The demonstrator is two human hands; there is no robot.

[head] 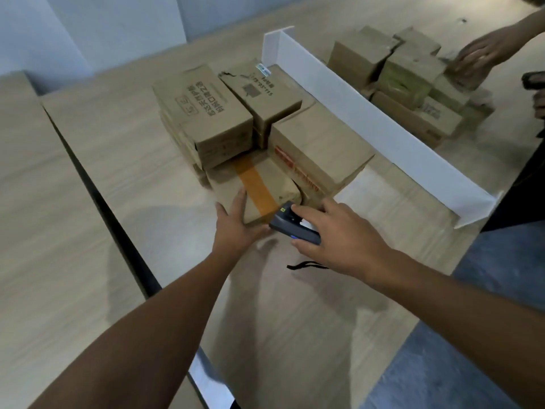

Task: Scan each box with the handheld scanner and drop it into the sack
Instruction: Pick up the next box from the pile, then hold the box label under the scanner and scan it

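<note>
Head view: left hand [233,224] fingers straight on taped cardboard box [228,180]; right hand [339,234] fingers clamp dark scanner [287,224].

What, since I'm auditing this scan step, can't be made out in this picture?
- The sack: nowhere in the head view, so it lies beyond the frame.
- The scanner window: faces away, under the right hand.
- A barcode on the taped box: none shows; the scanner and left hand cover its near end.
- Print on the far boxes beyond the white divider: blurred and too small.
- The dark object: cut off by the right edge.
</note>
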